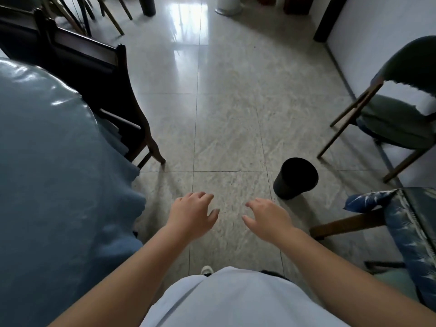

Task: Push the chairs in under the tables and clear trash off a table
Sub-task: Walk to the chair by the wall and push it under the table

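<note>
I see a glossy tiled floor [231, 109] catching window glare, a white wall [377, 38] at right, and a black bin [295, 178] standing on the tiles.

A person's left hand [192, 214] and right hand [266, 218] reach forward, empty, fingers loosely spread above a tiled floor [231, 114]. A dark wooden chair [101, 90] stands tucked against a blue-covered table [47, 161] at left. A black bin [295, 178] stands near a green chair [396, 109] at right.

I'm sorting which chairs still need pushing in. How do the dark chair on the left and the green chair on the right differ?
The dark chair stands against the blue-covered table; the green chair stands apart by the wall. The dark chair's frame is near black; the green chair has light wooden legs and green padding. Neither is touched.
</note>
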